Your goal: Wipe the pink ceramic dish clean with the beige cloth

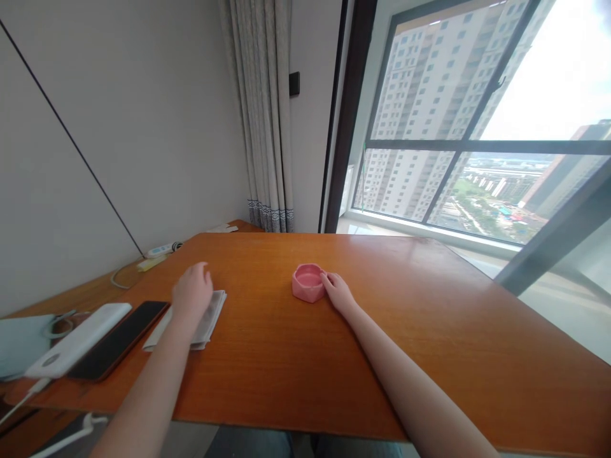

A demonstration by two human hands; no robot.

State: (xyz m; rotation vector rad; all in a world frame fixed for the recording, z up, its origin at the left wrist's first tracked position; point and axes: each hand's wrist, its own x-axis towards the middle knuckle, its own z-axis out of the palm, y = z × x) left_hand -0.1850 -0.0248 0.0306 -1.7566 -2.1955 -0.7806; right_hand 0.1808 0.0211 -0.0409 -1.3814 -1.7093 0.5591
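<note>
Folded sheet (209, 318), one, pale, layered, toward the wooden table's (267, 362) left edge; above it, one left hand (192, 292), half-curled, grip impossible to tell. Set in from the far edge, one pink, faceted dish (308, 293), pinched at its right rim by one right hand (338, 292).

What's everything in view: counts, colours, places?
Dish: 1, pink, central
Cloth: 1, grey, left of dish
Phone: 1, black, beside cloth
Power bank: 1, white, beside phone
Pale item: 1, bluish, left edge
Cables: several, pale, left
Power strip: 1, white, back left
Small item: 1, yellow, beside strip
Table: 1, brown
Curtain: 1, grey, behind table
Wall plate: 1, black, beside curtain
Window: 1, grey, right
Buildings: several, pale, outside
Trouser legs: 2, blue, below table
Left hand: 1, bare, near cloth
Right hand: 1, bare, touching dish
</note>
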